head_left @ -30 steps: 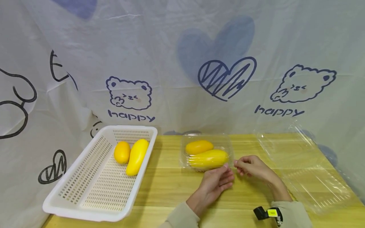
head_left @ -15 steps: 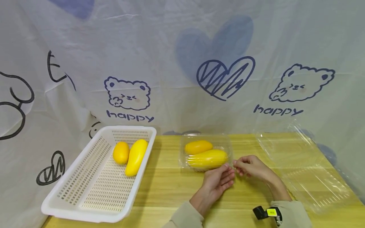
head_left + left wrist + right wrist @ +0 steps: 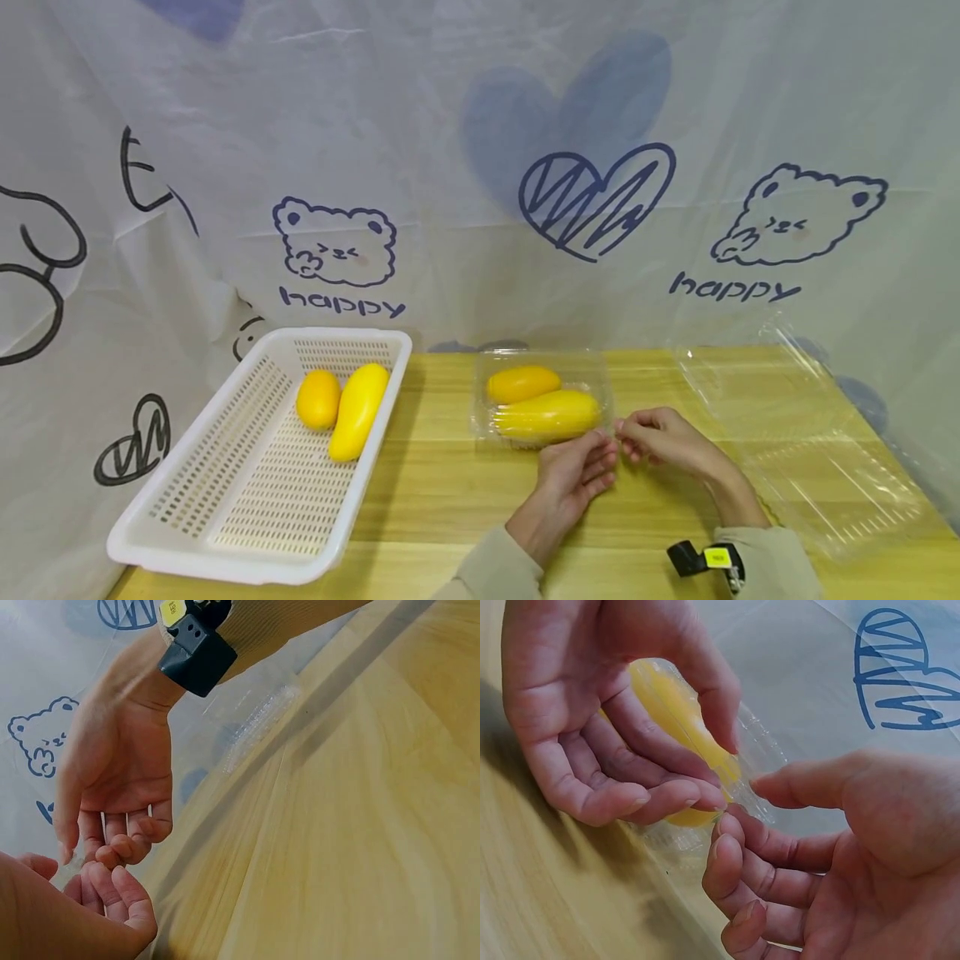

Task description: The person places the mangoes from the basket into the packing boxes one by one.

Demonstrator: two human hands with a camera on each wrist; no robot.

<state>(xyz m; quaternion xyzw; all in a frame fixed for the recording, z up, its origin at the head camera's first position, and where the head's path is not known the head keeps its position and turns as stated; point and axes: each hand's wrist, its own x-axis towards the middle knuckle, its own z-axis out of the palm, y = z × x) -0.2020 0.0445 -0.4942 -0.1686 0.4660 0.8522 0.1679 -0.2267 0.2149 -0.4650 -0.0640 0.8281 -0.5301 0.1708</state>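
A clear plastic clamshell box (image 3: 483, 375) stands near the back of the table with two yellow mangoes (image 3: 551, 415) inside. At its front right corner my left hand (image 3: 566, 479) holds the rim, thumb above and curled fingers below. Beside it, my right hand (image 3: 667, 442) pinches the same corner between thumb and forefinger. The right wrist view shows the left hand (image 3: 577, 712) and right hand (image 3: 802, 855) almost touching at the rim, a yellow mango (image 3: 671, 705) behind them. Whether the lid's edge is fastened there is too small to tell.
A white perforated basket (image 3: 240, 569) on the left holds two more mangoes (image 3: 360, 412). To the right lies another clear plastic box (image 3: 832, 492), opened out. A white printed cloth (image 3: 465, 167) hangs behind the wooden table (image 3: 435, 517).
Both hands stay at the box's front right corner; the left hand has shifted very slightly. The head view has tilted a little. The mangoes and basket stay put.
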